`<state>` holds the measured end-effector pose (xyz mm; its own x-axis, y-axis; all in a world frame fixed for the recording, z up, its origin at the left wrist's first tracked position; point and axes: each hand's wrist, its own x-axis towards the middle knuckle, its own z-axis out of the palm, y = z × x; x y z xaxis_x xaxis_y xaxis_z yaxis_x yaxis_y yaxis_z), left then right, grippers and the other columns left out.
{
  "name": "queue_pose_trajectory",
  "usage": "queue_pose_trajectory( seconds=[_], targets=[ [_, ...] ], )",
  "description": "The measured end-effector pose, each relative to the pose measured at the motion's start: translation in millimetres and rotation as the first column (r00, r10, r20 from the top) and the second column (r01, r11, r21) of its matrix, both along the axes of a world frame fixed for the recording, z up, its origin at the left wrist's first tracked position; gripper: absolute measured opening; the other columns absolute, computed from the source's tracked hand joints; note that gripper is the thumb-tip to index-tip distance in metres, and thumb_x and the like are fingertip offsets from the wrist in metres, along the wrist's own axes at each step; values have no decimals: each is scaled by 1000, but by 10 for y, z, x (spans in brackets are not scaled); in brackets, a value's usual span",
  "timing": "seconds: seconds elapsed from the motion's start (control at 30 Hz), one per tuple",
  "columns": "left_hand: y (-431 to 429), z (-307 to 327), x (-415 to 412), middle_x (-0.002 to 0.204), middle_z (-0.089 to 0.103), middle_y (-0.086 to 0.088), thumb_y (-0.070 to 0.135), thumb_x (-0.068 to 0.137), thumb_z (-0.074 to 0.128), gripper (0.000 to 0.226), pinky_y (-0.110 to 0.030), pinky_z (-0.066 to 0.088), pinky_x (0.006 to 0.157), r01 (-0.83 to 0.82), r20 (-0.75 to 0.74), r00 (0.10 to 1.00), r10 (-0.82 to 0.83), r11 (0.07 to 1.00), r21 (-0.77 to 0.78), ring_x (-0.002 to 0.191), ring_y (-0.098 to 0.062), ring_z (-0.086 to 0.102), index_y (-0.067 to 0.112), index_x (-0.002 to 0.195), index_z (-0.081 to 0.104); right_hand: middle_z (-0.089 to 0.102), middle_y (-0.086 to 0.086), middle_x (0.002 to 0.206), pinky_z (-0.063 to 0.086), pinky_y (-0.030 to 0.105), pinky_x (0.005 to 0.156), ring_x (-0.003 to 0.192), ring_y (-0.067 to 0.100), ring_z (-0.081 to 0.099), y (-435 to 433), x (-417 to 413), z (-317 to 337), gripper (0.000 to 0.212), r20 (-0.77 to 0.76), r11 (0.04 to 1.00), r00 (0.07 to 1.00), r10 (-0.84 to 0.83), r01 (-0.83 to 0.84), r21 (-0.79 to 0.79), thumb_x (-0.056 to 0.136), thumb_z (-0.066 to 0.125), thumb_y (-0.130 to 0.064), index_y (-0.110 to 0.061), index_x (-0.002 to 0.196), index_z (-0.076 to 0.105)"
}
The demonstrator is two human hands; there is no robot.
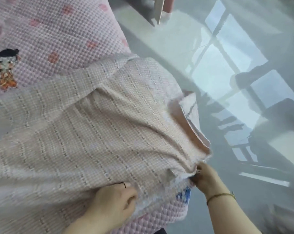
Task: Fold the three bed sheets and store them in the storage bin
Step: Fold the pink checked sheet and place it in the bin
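Observation:
A pale pink checked bed sheet (92,129) lies rumpled across the bed, its right edge hanging off with a turned-over corner (192,119). My right hand (205,178) pinches the sheet's near right corner at the bed's edge. My left hand (114,203) grips the sheet's near edge, fingers curled into the cloth. No storage bin is in view.
Under the sheet a pink bubble-textured bed cover (58,31) with an embroidered cartoon figure (6,68) spreads over the bed. To the right is a shiny grey floor (227,73) with window reflections. A white and pink object (159,9) stands at the top edge.

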<state>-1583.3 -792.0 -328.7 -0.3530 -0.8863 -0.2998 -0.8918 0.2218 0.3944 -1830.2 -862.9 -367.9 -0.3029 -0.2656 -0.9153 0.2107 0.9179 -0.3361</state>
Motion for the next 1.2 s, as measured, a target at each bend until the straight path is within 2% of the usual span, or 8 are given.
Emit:
queue_pose_trajectory(
  seconds=[0.13, 0.27, 0.43, 0.6, 0.77, 1.0, 1.13, 1.2],
  targets=[
    [-44, -71, -337, 59, 58, 16, 74, 46, 45, 54, -12, 34, 34, 80, 36, 996, -80, 997, -4, 45, 3, 55, 35, 78, 65, 59, 12, 84, 44, 28, 59, 67, 26, 55, -55, 166, -76, 22, 140, 997, 988, -66, 60, 51, 80, 53, -24, -9, 96, 55],
    [-128, -126, -535, 49, 56, 9, 42, 47, 56, 36, -13, 29, 29, 144, 5, 990, -144, 990, -7, 37, -3, 53, 30, 80, 51, 52, 13, 99, 45, 36, 72, 79, 28, 53, -190, 154, -51, 37, 39, 999, 999, 28, -29, 22, 89, 55, -16, -4, 122, 46],
    [-256, 19, -460, 68, 52, 15, 30, 84, 57, 14, -14, 33, 56, 21, -119, 993, 4, 977, 212, 64, 0, 51, 37, 75, 49, 36, 6, 63, 36, 15, 37, 53, 16, 35, -306, 67, 82, 20, -6, 997, 1000, 5, -6, -72, 91, 43, -2, -6, 71, 46],
    [-246, 210, -506, 62, 46, 11, 41, 81, 64, 30, -14, 33, 58, 7, -215, 973, 86, 917, 398, 58, -3, 42, 34, 63, 40, 43, 7, 68, 40, 25, 49, 58, 17, 42, -248, -200, 259, 23, 66, 939, 989, -129, 143, -312, 94, 36, 0, -8, 77, 49],
    [-200, 155, -627, 62, 38, 13, 50, 89, 47, 37, -13, 23, 49, 83, 41, 995, -96, 967, 240, 67, -5, 42, 34, 62, 27, 49, 10, 71, 49, 19, 40, 50, 15, 58, 194, -276, 77, 18, 210, 956, 962, -174, 216, -198, 93, 36, 8, -3, 86, 49],
    [-113, -95, -831, 59, 54, 6, 34, 37, 88, 57, -9, 7, 40, 222, 59, 973, -222, 975, 1, 41, -12, 52, 21, 77, 49, 59, 18, 99, 56, 27, 67, 86, 29, 61, 557, -265, -26, 34, 370, 880, 850, -374, 451, -147, 97, 38, -2, 4, 130, 38],
    [-309, -22, -931, 65, 49, 10, 18, 78, 53, 5, -19, 21, 41, -22, 1, 1000, 22, 998, 51, 57, -15, 50, 23, 80, 54, 61, 13, 89, 55, 23, 57, 75, 21, 60, 677, -238, -23, 34, 406, 891, 833, -375, 445, -92, 98, 41, -13, 4, 127, 42],
    [-322, 50, -890, 63, 49, 9, 21, 85, 49, 17, -23, 31, 53, -147, -175, 967, 183, 969, 198, 62, -7, 46, 34, 75, 52, 64, 7, 86, 44, 22, 59, 66, 15, 54, 634, -237, -32, 38, 399, 934, 871, -286, 347, -89, 98, 40, -25, 2, 125, 43]
  ],
)
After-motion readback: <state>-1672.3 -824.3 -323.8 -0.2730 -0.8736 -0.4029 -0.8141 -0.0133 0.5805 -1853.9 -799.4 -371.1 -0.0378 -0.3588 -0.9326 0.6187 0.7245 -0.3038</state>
